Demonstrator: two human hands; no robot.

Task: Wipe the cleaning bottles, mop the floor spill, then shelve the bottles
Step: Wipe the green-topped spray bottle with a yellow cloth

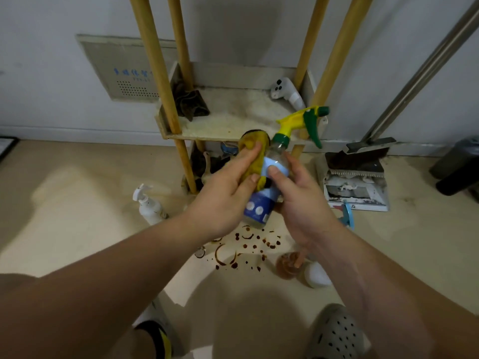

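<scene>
At the bottom of the frame stand the person's feet, a grey perforated clog (337,332) at lower right and a dark shoe with a yellow stripe (155,338) at lower left. Just beyond them, at lower centre, the floor spill (246,250) spreads as brown rings and drops on the beige floor. To its right an amber bottle (286,265) lies on its side beside a white bottle (317,274). Left of the spill, a white pump bottle (149,206) stands upright. Above the spill, at centre frame, both hands hold the spray bottle (259,206) in the air. Its long axis is tilted, base toward the bottom centre and neck toward the upper right. The yellow-and-green trigger head (303,120) aims its nozzle at the right edge. The right hand (303,203) wraps round the bottle, thumb on the blue label. The left hand (223,200) grips a yellow cloth (252,151) and presses it against the bottle's upper part. Right of the hands sits a dustpan with a broom (357,177). Farther back, the wooden shelf (228,123) against the wall carries a dark rag (190,104) and a white trigger sprayer (285,93).
</scene>
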